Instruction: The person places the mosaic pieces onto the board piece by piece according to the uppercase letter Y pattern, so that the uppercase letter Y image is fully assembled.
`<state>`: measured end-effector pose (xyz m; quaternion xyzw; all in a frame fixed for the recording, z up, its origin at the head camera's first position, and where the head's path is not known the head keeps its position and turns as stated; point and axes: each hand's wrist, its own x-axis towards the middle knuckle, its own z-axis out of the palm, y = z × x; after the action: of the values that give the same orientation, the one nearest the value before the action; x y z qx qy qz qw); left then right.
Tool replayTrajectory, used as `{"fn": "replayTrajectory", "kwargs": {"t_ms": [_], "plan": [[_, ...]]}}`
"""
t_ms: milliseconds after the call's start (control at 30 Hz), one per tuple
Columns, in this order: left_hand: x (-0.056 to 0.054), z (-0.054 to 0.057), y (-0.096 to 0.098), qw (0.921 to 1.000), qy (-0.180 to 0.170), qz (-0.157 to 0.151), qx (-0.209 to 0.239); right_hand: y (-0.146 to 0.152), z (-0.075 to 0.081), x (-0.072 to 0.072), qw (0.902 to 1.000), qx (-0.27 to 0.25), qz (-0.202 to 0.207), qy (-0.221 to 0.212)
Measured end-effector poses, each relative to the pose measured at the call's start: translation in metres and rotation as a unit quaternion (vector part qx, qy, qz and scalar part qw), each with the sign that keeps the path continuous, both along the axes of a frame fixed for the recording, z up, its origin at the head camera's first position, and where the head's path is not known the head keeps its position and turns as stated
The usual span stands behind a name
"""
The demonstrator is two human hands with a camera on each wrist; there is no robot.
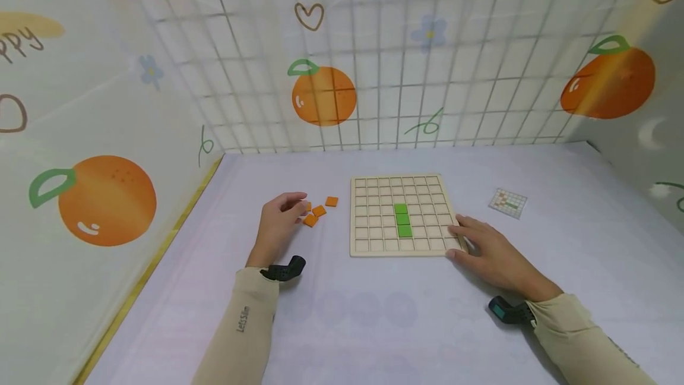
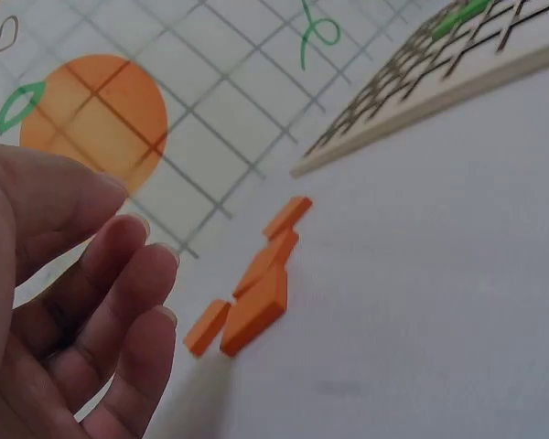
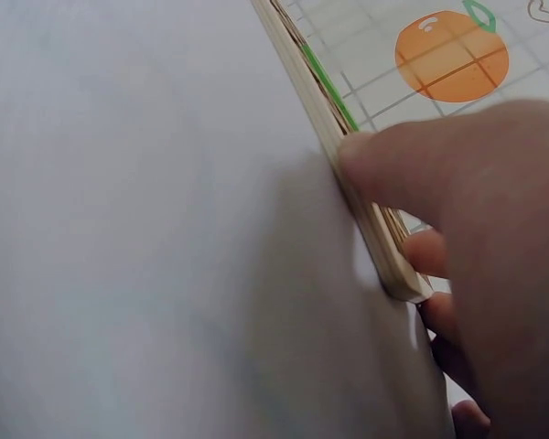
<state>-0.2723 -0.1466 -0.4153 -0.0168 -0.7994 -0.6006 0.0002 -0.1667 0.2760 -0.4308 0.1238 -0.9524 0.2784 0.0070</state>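
My left hand [image 1: 278,218] is beside several small orange square tiles [image 1: 319,211] on the table, its fingers loosely bent. In the left wrist view its thumb and fingertips stand apart from the orange tiles [image 2: 256,311], with nothing between them. To the right lies a square wooden grid board [image 1: 374,251] with three green tiles [image 1: 403,220] in one column of its cells. At the board's near right corner rests my right hand [image 1: 488,251], thumb on the front rim and a finger over the right side. In the right wrist view, other fingers hang past the board's corner [image 3: 407,285].
A small card [image 1: 508,202] printed with a grid and coloured squares lies right of the board. The pale tabletop [image 1: 363,325] meets a patterned sheet [image 1: 385,106] at the back. A yellow strip [image 1: 144,278] runs along the left table edge.
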Motion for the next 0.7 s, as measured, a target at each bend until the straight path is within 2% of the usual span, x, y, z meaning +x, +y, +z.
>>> {"fn": "replayTrajectory", "kwargs": {"t_ms": [167, 367, 533, 700], "plan": [[0.000, -0.004, -0.005, 0.9986, -0.006, 0.008, -0.052, -0.001, 0.002, -0.001, 1.0000, 0.003, 0.001, 0.000], [-0.001, -0.007, -0.006, 0.9923, 0.002, 0.005, -0.124, -0.001, 0.002, -0.001, 1.0000, 0.007, 0.000, -0.001], [-0.004, -0.013, -0.008, 0.9861, 0.020, -0.009, -0.165, -0.001, 0.002, -0.001, 1.0000, 0.004, 0.001, -0.003], [-0.002, -0.014, -0.007, 0.9786, 0.033, -0.034, -0.200, 0.000, 0.001, 0.000, 1.0000, 0.003, 0.001, -0.001]]}}
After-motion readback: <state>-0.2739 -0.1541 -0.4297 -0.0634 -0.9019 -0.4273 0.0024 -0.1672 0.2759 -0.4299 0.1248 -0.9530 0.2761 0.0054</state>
